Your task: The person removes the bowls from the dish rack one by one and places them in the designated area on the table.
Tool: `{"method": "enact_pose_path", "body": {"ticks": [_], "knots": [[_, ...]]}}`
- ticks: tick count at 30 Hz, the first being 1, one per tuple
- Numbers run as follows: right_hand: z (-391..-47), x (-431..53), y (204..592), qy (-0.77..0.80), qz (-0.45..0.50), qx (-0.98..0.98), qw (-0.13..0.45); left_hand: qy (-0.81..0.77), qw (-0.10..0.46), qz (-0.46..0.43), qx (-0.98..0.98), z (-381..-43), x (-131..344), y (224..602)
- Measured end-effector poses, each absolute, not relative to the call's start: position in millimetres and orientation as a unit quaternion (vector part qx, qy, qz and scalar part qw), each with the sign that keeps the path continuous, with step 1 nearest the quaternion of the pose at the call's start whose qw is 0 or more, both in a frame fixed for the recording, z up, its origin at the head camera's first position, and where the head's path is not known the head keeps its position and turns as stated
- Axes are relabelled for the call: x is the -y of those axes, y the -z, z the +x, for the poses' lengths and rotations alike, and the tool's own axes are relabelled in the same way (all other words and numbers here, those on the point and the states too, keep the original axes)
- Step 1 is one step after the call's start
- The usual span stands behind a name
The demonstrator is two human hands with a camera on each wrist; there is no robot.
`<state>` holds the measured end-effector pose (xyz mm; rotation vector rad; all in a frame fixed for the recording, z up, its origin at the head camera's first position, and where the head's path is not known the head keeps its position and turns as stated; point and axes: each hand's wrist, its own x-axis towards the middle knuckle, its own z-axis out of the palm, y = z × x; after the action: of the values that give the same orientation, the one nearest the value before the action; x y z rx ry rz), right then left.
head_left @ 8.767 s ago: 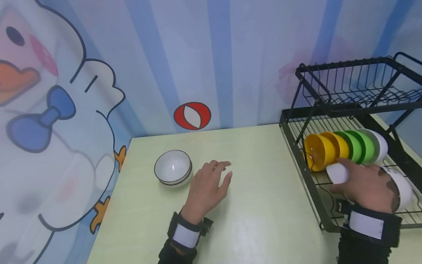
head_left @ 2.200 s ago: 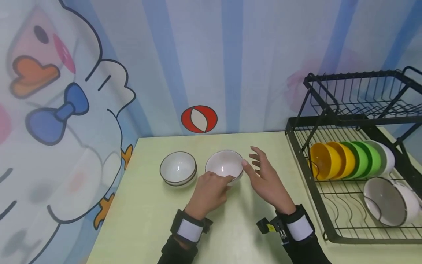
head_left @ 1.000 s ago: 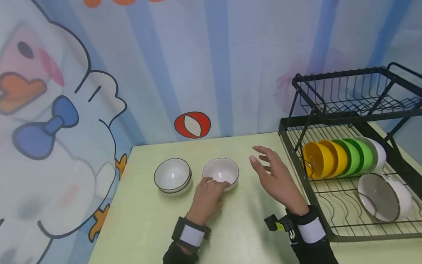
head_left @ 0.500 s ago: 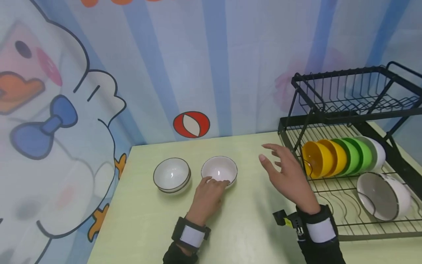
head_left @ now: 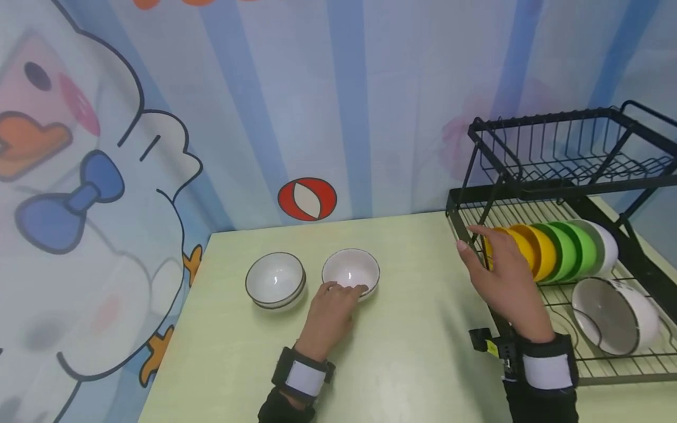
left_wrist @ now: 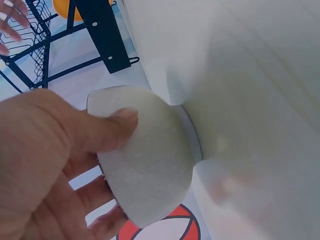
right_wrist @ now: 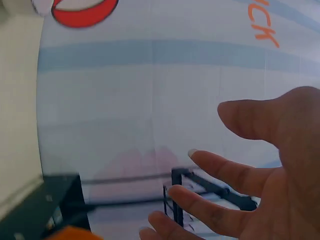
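My left hand (head_left: 332, 314) grips the near rim of a white bowl with a dark edge (head_left: 351, 267), which stands on the table. In the left wrist view the thumb presses the outside of that bowl (left_wrist: 155, 155) while the fingers lie over the rim. Just left of it sits a stack of similar white bowls (head_left: 275, 279). My right hand (head_left: 510, 282) is held in the air over the left edge of the dish rack, fingers spread and holding nothing. Behind it, partly covered, are yellow bowls (head_left: 539, 249), then green bowls (head_left: 582, 249) and a white bowl (head_left: 605, 247) in a row.
The black two-tier dish rack (head_left: 592, 188) fills the right side, its upper tier overhanging the bowls. A larger white bowl (head_left: 608, 317) lies tilted on its lower tier. The pale table (head_left: 402, 364) meets a patterned wall (head_left: 391, 117) at the back.
A white bowl left the rack and now stands on the table beside the stack, gripped by the left hand. The right hand released it and moved rightward to the rack.
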<state>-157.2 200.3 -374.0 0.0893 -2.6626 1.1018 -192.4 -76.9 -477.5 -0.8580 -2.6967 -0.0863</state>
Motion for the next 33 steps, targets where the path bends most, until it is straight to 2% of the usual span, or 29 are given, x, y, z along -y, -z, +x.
{"method": "enact_pose_path", "body": {"ticks": [7, 21, 28, 33], "knots": [[-155, -227, 377, -0.332, -0.010, 0.928, 0.168, 0.056, 0.151, -0.304, 0.939, -190, 76, 467], [-158, -231, 374, -0.319, -0.030, 0.935, 0.151, 0.052, 0.155, -0.324, 0.932, -183, 69, 446], [-155, -240, 380, -0.313, -0.046, 0.935, 0.162, 0.054, 0.162, -0.356, 0.919, -173, 63, 441], [-153, -251, 382, -0.294, -0.102, 0.939, 0.149, 0.068, 0.166, -0.377, 0.909, -168, 60, 436]]}}
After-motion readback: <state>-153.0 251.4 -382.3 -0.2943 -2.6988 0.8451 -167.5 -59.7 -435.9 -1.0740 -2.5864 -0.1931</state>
